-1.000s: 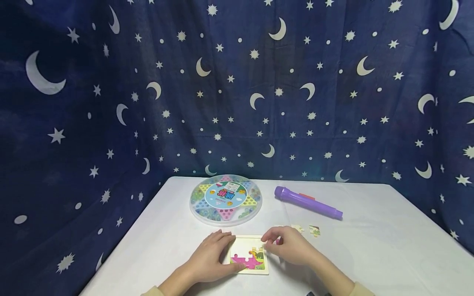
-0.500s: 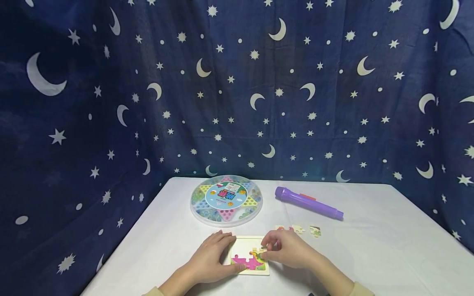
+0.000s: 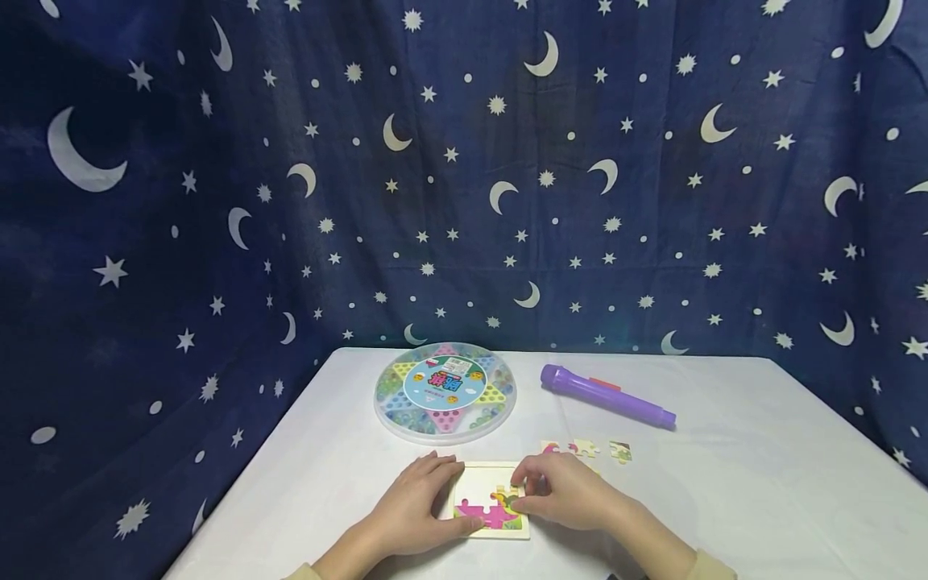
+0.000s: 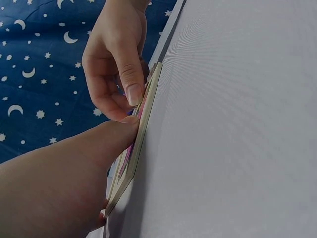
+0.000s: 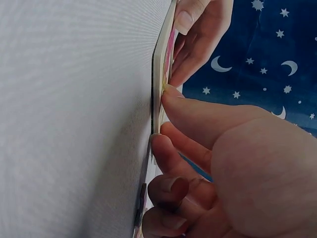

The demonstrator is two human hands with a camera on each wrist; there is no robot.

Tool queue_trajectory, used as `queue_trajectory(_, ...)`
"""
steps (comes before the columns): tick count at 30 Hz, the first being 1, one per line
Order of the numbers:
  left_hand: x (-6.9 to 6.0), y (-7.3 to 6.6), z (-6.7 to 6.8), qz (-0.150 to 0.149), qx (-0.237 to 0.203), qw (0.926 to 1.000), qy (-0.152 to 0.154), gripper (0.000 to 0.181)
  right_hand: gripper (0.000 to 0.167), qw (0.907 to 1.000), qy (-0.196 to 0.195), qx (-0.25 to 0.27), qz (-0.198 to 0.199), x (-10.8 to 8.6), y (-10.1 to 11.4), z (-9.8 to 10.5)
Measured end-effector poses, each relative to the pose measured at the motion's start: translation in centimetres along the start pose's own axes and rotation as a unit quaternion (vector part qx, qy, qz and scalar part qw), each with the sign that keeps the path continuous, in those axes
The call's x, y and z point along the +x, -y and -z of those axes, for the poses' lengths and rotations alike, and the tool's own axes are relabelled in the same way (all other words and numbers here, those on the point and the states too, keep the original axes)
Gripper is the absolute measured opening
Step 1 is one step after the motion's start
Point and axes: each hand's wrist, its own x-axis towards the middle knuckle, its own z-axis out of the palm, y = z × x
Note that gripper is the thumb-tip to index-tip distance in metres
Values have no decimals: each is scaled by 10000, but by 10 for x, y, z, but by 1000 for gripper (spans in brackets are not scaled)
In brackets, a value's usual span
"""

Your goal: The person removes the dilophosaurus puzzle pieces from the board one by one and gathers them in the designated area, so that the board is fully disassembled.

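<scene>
In the head view a square jigsaw puzzle (image 3: 473, 483) in a pale frame lies on the table, its lower part filled with pink, green and yellow pieces. My left hand (image 3: 418, 505) rests over the frame's left side, thumb lying across the pink piece (image 3: 496, 516) and fingers reaching to the top edge. At the frame's right side, my right hand (image 3: 567, 491) has its thumb and curled index finger on a yellow-and-green puzzle piece (image 3: 505, 499), partly hidden by the thumb. In the right wrist view other fingers (image 5: 163, 153) touch the frame's edge.
Several loose puzzle pieces (image 3: 619, 451) lie beyond my right hand. Behind the puzzle sits a round, clear game box (image 3: 445, 393) with coloured marbles, and right of it a purple toy microphone (image 3: 607, 397). A small dark object at the near edge is mostly out of frame.
My right thumb and index finger have moved slightly down and onto the yellow-and-green piece. More loose pieces show behind the right hand. The left hand has stayed on the frame.
</scene>
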Motion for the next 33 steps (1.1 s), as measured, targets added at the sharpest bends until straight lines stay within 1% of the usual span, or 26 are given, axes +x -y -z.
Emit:
queue_trajectory(5,-1,-2,0,-21,35,10000,-13,85,26,10000,2,31,63,-1,0,0)
queue_trajectory(16,0,0,-2,-14,7,10000,29,86,26,9998,141,152,42,-3,0,0)
queue_trajectory(22,0,-1,-2,-33,-24,10000,28,86,23,9994,208,237,-127,-3,1,-1)
queue_trajectory(29,0,-1,-1,-39,-21,10000,5,85,22,9992,161,307,-186,-3,2,-1)
queue_trajectory(33,0,-1,-1,-37,-43,10000,13,85,22,9994,111,253,-187,-3,2,-1)
